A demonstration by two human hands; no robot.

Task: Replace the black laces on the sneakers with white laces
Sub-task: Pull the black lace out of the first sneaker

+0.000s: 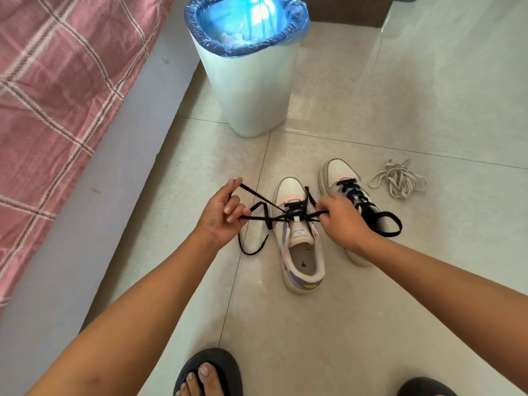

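— What is the biggest thing in front of the person?

— A bed (57, 95) with a pink checked cover fills the left side. Next to it stands a white waste bin (254, 90) with a blue bag (245, 24) inside, on the pale tiled floor (428, 95).

— And the shoes?

— Two sneakers stand side by side on the floor, toes pointing away. The left sneaker (300, 252) is off-white with pastel panels and a label on the tongue. The right sneaker (343, 178) is partly hidden behind the right hand. Both have black laces.

— Where is the lace compared with the hands?

— The black lace (263, 208) of the left sneaker runs out from the upper eyelets to both sides. The left hand (223, 215) pinches one strand, to the left of the shoe; the loose end hangs down and curls on the floor. The right hand (340, 221) is curled around the other strand, just right of the tongue. The lace is stretched between the two hands over the shoe.

— The white laces?

— The white laces (398, 178) lie in a loose bundle on the floor, to the right of the right sneaker, apart from both hands. At the bottom, the toes in dark slippers (211, 372) are visible.
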